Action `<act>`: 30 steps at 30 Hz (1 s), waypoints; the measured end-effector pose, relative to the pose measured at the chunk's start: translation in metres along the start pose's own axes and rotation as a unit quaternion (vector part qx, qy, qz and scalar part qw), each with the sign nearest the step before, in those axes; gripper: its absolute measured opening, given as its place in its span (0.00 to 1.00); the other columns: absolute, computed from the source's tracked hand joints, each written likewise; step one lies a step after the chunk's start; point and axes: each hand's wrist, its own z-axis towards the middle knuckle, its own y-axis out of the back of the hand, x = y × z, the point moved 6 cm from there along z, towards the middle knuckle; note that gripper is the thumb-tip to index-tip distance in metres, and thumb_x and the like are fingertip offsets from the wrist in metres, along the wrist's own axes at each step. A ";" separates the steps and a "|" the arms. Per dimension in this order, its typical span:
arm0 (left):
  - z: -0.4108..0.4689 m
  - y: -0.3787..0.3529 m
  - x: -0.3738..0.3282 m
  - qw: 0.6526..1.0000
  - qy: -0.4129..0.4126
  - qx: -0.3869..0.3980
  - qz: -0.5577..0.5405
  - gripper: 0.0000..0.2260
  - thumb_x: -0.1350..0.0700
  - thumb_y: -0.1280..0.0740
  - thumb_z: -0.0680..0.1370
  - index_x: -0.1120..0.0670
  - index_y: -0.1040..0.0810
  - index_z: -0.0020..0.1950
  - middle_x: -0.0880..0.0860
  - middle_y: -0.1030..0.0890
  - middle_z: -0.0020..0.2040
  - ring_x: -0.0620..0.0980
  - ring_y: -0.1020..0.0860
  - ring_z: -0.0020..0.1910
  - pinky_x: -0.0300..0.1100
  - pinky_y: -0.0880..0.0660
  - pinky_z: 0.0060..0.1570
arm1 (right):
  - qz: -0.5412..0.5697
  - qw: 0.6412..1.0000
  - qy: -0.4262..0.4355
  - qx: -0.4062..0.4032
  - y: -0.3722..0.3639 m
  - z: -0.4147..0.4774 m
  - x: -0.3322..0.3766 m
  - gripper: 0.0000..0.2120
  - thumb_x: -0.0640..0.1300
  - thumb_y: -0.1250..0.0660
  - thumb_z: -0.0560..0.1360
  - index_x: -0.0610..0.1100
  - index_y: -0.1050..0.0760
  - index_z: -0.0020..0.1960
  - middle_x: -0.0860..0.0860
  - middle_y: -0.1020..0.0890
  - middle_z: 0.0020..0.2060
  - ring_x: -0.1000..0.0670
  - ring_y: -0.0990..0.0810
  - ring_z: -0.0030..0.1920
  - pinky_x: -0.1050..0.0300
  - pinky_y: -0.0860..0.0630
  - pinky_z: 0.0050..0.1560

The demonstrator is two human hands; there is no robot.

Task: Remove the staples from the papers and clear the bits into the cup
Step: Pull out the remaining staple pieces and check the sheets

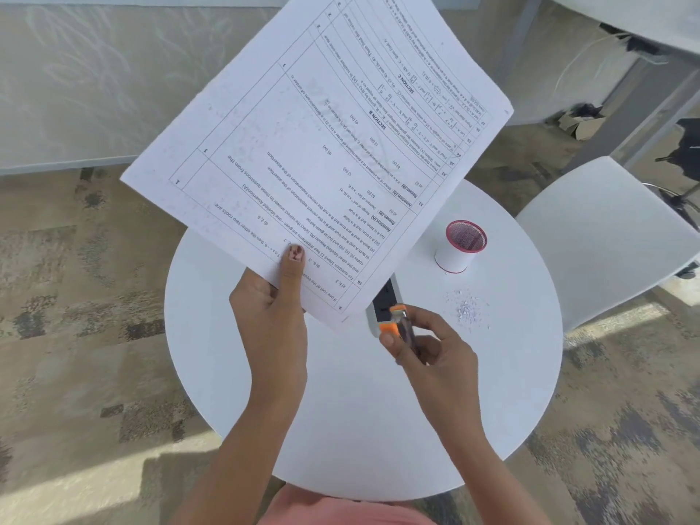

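My left hand (278, 297) holds a printed stack of papers (318, 145) by its near edge, thumb on top, lifted above the round white table (341, 411). The sheets tilt away from me and their near corner hangs just left of my right hand. My right hand (432, 346) pinches an orange and dark staple remover (401, 323) close to that corner. A white cup with a red rim (460, 246) stands upright on the table's far right. A small scatter of staple bits (467, 308) lies on the table between the cup and my right hand.
A white and black power strip (384, 301) lies on the table, partly hidden under the papers. A white chair (606, 236) stands to the right of the table. Patterned carpet surrounds the table; a desk leg and cables are at the far right.
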 end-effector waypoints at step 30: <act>0.000 0.003 0.005 1.000 0.031 -0.003 0.002 0.10 0.60 0.36 0.82 0.47 0.20 0.56 0.42 0.15 0.51 0.43 0.19 0.53 0.42 0.23 0.51 | -0.437 0.860 -0.060 -0.258 0.074 0.049 -0.176 0.25 0.47 0.27 0.72 0.35 0.30 0.61 0.36 0.24 0.49 0.35 0.23 0.43 0.43 0.27 0.45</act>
